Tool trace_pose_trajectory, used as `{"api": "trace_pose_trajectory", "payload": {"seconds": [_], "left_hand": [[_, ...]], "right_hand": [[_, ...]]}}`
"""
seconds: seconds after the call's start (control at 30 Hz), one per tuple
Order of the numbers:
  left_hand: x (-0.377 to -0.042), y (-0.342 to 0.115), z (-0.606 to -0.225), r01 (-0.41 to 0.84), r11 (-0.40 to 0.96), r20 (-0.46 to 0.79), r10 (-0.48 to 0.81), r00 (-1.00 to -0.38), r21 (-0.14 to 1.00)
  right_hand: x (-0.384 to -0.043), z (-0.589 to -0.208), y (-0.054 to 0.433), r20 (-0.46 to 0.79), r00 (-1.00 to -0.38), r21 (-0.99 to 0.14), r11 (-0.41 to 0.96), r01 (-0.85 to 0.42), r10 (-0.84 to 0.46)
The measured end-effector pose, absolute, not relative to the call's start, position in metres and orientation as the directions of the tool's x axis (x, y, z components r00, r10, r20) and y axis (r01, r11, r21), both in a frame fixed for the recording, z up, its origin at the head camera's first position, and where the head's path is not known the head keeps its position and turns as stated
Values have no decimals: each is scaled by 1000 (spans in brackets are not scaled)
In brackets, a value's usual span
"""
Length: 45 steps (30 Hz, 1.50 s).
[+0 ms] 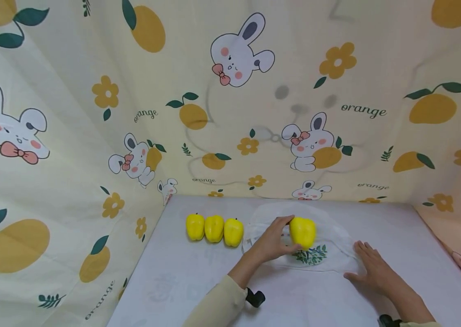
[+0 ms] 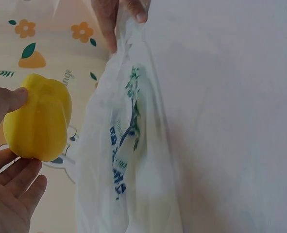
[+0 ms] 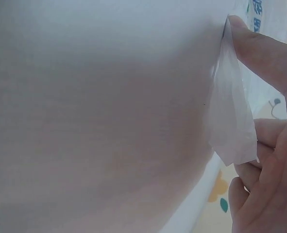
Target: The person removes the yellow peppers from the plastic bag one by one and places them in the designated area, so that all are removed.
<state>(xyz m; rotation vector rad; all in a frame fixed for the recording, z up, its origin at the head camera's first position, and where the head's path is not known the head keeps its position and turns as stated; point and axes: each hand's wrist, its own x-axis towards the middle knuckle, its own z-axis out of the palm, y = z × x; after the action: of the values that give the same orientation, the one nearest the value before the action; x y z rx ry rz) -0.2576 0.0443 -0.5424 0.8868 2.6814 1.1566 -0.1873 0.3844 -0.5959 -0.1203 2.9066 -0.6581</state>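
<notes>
My left hand (image 1: 270, 243) grips a yellow bell pepper (image 1: 303, 232) between thumb and fingers, over a white plastic bag (image 1: 338, 255) in the head view. Printed on the bag are a green tree and blue lettering, clearest in the left wrist view. At the bag's right end, my right hand (image 1: 378, 271) holds its edge (image 3: 230, 111) between thumb and fingers. The left wrist view shows the pepper (image 2: 39, 121) upright, thumb at its upper side and fingertips beneath. Left of the bag, three more yellow bell peppers (image 1: 214, 229) stand in a row.
A white-covered table (image 1: 189, 281) lies under everything. Behind it and along both sides hangs a cream curtain (image 1: 230, 109) printed with rabbits, oranges and flowers. Black wrist straps (image 1: 255, 297) sit at both sleeves.
</notes>
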Motion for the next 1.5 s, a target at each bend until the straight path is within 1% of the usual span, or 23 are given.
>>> {"api": "trace_pose_trajectory", "payload": {"seconds": [0.3,0.53,0.77,1.13,1.5], "left_hand": [[-262,18,-537,419,515,126,509,-851,748],[-264,-4,-533,397,515,124,485,-866,760],[-267,-27,-532,389,487,146,464,-874,782],[-270,-54,-532,405,510,184,429,-884,759],[-273,-80,-532,405,536,202,397,-895,741]], "right_hand": [[-187,-597,385,-101,-986,-434,898,-75,-132],[-189,-600,386,-133,-982,-446,893,-58,-131],[-188,-601,387,-148,-982,-461,887,-35,-116],[-187,-601,388,-115,-986,-451,890,-59,-123],[-187,-601,387,-119,-985,-465,884,-55,-124]]}}
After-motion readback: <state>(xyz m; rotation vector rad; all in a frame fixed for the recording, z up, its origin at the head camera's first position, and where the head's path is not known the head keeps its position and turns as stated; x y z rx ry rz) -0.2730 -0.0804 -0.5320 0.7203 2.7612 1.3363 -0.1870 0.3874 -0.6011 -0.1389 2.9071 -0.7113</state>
